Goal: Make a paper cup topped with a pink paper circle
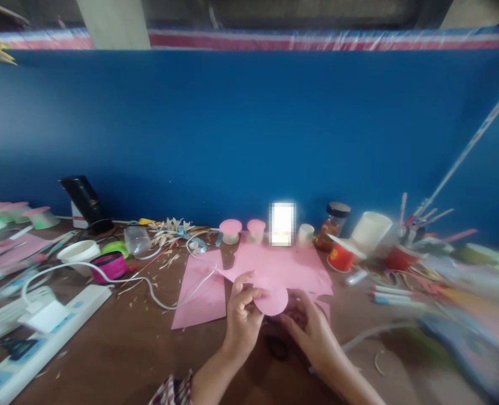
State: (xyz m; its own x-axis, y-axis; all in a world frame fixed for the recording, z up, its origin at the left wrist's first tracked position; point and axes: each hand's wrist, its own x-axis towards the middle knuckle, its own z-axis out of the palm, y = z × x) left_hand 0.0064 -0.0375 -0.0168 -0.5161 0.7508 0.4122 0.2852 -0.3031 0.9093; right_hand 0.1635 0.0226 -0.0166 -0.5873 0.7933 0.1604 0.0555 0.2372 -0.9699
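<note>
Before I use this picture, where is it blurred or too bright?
Head view: right side smeared, markers blurred; head view: the bright rectangle is washed out and pixelated; head view: the pink disc looks clearer, but the dark thing below is hard to make out.

Pink paper sheets (202, 287), a white power strip (49, 343) and a black-lidded jar (332, 226) are being supported by a brown tabletop (148, 360), the jar toward the back.

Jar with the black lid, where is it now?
In the head view, the jar is right of centre before the blue panel, between a small pale cup and a red cup.
</note>
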